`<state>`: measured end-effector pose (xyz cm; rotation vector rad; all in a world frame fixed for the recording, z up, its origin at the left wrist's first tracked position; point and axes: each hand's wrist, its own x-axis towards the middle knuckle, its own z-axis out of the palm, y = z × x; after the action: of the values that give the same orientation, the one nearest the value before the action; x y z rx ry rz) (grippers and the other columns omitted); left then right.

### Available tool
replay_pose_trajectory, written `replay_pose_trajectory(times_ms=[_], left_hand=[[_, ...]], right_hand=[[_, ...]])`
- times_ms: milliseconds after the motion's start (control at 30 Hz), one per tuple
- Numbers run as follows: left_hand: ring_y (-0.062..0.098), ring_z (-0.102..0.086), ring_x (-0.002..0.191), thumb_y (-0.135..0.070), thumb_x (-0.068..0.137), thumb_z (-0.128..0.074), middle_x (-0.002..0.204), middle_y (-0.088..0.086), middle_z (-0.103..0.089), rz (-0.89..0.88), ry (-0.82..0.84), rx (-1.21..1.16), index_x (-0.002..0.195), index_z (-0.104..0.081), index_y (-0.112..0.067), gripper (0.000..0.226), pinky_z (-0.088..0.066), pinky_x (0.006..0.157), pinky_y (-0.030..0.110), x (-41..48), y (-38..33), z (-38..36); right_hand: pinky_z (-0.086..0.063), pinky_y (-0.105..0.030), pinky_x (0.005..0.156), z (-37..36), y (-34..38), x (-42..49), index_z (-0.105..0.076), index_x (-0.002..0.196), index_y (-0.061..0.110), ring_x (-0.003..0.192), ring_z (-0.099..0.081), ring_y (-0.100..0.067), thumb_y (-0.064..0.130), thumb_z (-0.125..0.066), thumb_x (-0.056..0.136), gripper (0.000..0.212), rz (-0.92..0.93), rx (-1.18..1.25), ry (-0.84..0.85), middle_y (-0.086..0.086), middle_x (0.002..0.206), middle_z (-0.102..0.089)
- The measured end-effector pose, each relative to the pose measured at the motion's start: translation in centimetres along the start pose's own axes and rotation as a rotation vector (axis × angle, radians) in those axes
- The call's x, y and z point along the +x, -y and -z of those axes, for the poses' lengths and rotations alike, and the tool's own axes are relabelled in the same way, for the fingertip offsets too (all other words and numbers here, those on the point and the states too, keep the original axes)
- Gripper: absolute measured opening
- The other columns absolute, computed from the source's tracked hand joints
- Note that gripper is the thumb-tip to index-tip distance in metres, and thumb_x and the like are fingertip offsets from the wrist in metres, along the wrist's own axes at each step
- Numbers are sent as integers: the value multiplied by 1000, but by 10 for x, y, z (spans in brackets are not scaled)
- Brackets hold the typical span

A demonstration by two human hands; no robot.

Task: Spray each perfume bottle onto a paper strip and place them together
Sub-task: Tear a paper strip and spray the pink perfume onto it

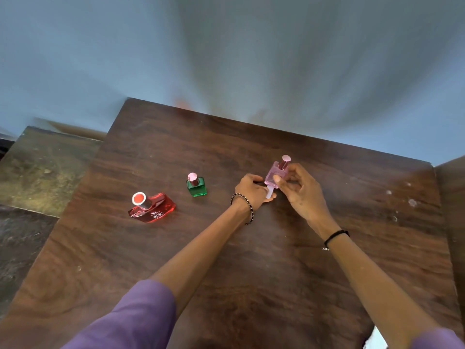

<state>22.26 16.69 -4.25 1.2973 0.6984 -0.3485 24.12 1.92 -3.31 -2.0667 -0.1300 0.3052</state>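
Note:
My right hand point(298, 188) grips a pale pink perfume bottle point(276, 173) with a pink cap, held tilted just above the table. My left hand point(251, 190) is closed beside it, pinching a small white paper strip point(269, 192) that pokes out below the bottle. A small green bottle point(197, 186) with a pink cap stands upright to the left of my hands. Further left a flat red bottle point(152, 207) with a silver-rimmed red cap rests on the table.
The dark wooden table point(251, 260) ends at a far edge close behind the bottles, with a blue-grey wall beyond. A lower worn surface point(42, 167) lies off the table's left side. White specks mark the table's right part.

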Motion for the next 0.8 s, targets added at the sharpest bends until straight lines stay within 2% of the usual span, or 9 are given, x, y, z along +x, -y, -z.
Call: replay_pose_trajectory(times_ms=[100, 233, 333, 400, 467, 533, 633, 700, 800], left_hand=[[39, -67, 91, 13, 86, -62, 125, 35, -57, 12, -7, -49, 110, -41, -6, 36, -58, 87, 47, 2, 4, -5], [42, -69, 103, 12, 83, -64, 123, 34, -58, 29, -55, -75, 109, -41, -8, 40, -58, 87, 44, 4, 6, -9], [40, -70, 101, 11, 83, -66, 125, 30, -56, 47, -70, -97, 111, -42, -9, 43, -60, 83, 41, 3, 6, -10], [38, -71, 95, 11, 85, -62, 125, 30, -56, 62, -80, -115, 111, -41, -9, 39, -63, 74, 39, 4, 3, -11], [38, -71, 88, 9, 89, -55, 126, 30, -55, 94, -88, -143, 114, -40, -7, 33, -64, 68, 39, 5, 0, -11], [41, -72, 86, 3, 90, -51, 125, 32, -57, 128, -67, -139, 122, -41, 1, 34, -63, 73, 46, 5, -2, -10], [41, -75, 81, -4, 87, -57, 116, 31, -64, 154, -41, -93, 130, -41, 3, 47, -62, 78, 50, 3, 0, -5], [37, -76, 74, -6, 86, -61, 104, 27, -69, 151, -36, -52, 133, -40, 6, 53, -63, 75, 47, 0, 5, -2], [31, -77, 68, 0, 86, -64, 83, 19, -70, 136, -27, -28, 129, -41, -6, 48, -64, 67, 38, -7, 12, 1]], right_hand=[[-54, -19, 94, 2, -4, 0, -62, 117, 28, 109, -70, -4, 39, -72, 94, 27, 2, -30, 8, 9, 115, -73], [-46, 2, 80, 3, -3, -3, -59, 114, 40, 99, -63, 19, 38, -73, 94, 24, 13, -67, 3, 24, 106, -68], [-45, 5, 78, 2, -3, -4, -58, 115, 42, 98, -64, 15, 40, -71, 94, 25, 2, -78, 3, 30, 106, -64], [-44, 6, 74, 2, -2, -3, -57, 114, 42, 98, -61, 15, 41, -71, 94, 25, -4, -90, 10, 33, 105, -62], [-43, 4, 71, 2, -1, -2, -55, 116, 42, 95, -58, 16, 39, -71, 95, 26, -8, -107, 22, 31, 105, -61], [-39, 0, 76, 2, -1, -2, -55, 118, 41, 94, -58, 13, 37, -70, 96, 28, -13, -111, 36, 28, 106, -61], [-46, -14, 88, 4, -2, -1, -58, 124, 34, 103, -64, -4, 32, -70, 97, 30, -11, -122, 48, 19, 111, -63], [-48, -25, 95, 5, -2, -2, -59, 128, 28, 109, -64, -10, 30, -70, 98, 32, -18, -131, 63, 15, 116, -63], [-49, -26, 96, 5, -3, -3, -59, 130, 26, 111, -64, -10, 29, -69, 99, 33, -22, -144, 77, 14, 118, -63]])
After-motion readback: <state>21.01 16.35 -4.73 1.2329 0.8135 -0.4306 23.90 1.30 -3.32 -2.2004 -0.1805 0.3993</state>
